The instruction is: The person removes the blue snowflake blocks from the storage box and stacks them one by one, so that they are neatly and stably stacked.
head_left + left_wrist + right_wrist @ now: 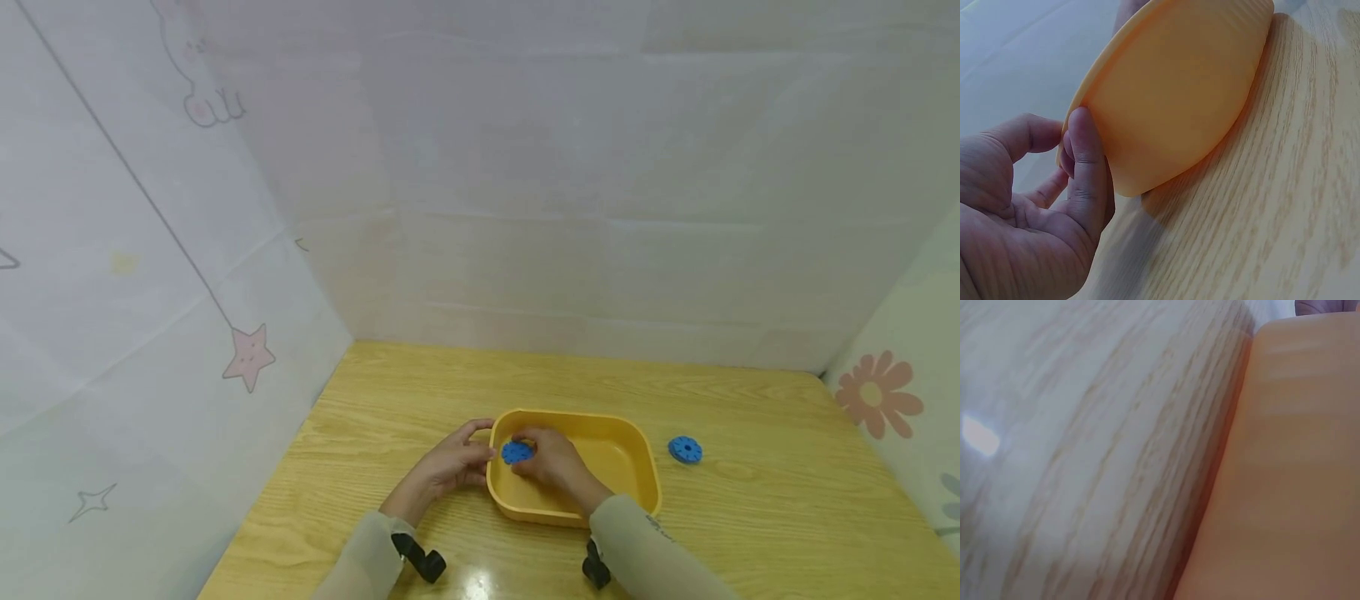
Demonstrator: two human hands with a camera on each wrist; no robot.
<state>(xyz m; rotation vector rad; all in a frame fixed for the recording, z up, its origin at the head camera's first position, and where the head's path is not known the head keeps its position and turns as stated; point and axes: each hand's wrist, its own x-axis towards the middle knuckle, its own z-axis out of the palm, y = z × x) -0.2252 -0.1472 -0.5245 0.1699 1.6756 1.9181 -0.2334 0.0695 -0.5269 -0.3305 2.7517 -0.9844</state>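
A yellow plastic basin (615, 454) with rounded corners stands on the table. At its left end my left hand (450, 462) pinches the rim; in the left wrist view the fingers (1087, 150) lie against the outer wall. My right hand (553, 458) reaches inside the basin and holds a blue notched disc (516, 452) between thumb and fingers, near the left wall. Another blue notched disc (686, 449), perhaps stacked on a second one, lies on the table right of the basin. The right wrist view shows mainly the basin's outer side (1291, 475).
The wood-grain table (405, 383) is bordered at the back and both sides by pale printed sheets (525, 208). Black wrist-worn cameras (420, 558) sit on both sleeves, close to the table's near part.
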